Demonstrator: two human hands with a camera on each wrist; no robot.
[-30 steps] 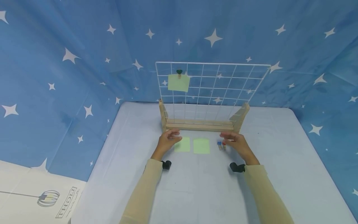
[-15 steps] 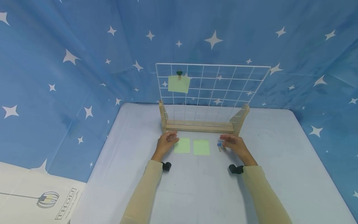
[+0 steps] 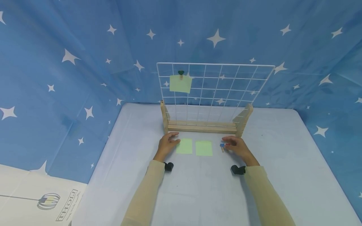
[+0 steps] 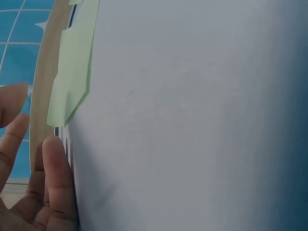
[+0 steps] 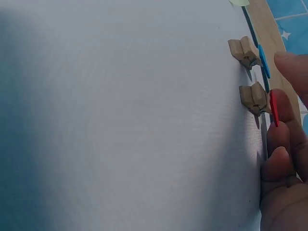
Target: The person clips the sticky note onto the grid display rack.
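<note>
My left hand (image 3: 166, 146) rests beside the left pale green sticky note (image 3: 184, 146), fingers loosely spread at the note's left edge. In the left wrist view the fingertips (image 4: 54, 147) stand close below that note, holding nothing. Another green note (image 3: 204, 148) lies to its right. My right hand (image 3: 238, 147) is at two small wooden clothespins with heart tops. The red-heart clothespin (image 5: 255, 98) has fingertips right at its heart, while the thumb (image 5: 293, 67) stays apart from it. Beside it lies the blue-heart clothespin (image 5: 246, 50), untouched by the fingers.
Behind the notes stands a white wire grid (image 3: 215, 84) in a wooden base (image 3: 202, 128). A green note (image 3: 180, 84) hangs at its upper left from a dark green heart clothespin (image 3: 181, 72). A white cloth covers the table (image 3: 198, 194); a starry blue curtain (image 3: 93, 69) surrounds it.
My right hand has come slightly toward me and in over the red-heart clothespin, covering more of it. The left hand has drawn back slightly to the left from the note.
</note>
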